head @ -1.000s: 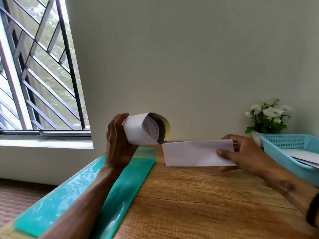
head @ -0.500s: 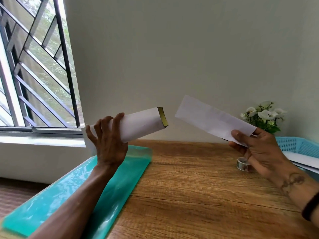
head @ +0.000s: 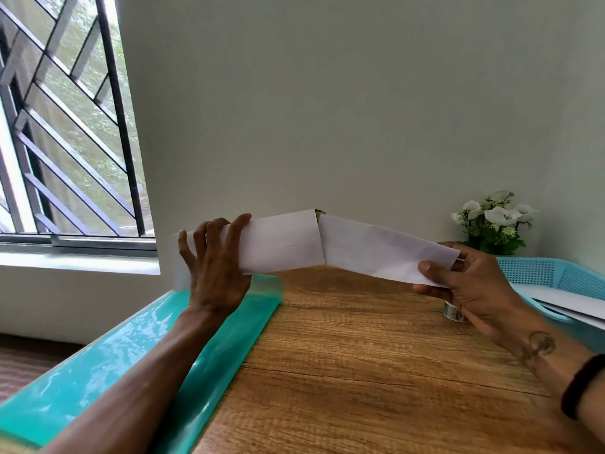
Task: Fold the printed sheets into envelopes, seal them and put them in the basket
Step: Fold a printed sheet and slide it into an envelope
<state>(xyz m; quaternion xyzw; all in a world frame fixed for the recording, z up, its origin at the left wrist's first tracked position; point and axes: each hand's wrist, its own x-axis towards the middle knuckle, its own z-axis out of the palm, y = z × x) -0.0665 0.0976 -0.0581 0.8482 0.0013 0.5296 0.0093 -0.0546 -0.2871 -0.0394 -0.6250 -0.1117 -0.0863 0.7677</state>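
The folded sheet (head: 386,249) is in the air above the worktop (head: 360,371), its left end just at the mouth of the envelope (head: 281,242), which is also in the air. I cannot tell if the tip is already inside; the two meet at a slight angle, like a shallow roof. The right hand (head: 458,283) has its grip on the right end of the sheet, thumb on top & fingers under, pinching it. The left hand (head: 212,263) grasps the envelope at its left part, fingers spread over the front. So the step in hand, I judge, is the insertion: sheet into envelope, not yet sealing. Next move probably needs both pieces in one line, then pushing the sheet in w/o crumpling its edge, while the left grip stays gentle so the mouth does not close. Behind the right hand a small tape roll (head: 453,312) stands on the worktop, and near it at right the blue basket (head: 550,273) already holds white paper. A turquoise mat (head: 137,348) lies on the left side; white flowers (head: 494,221) stand at the wall.
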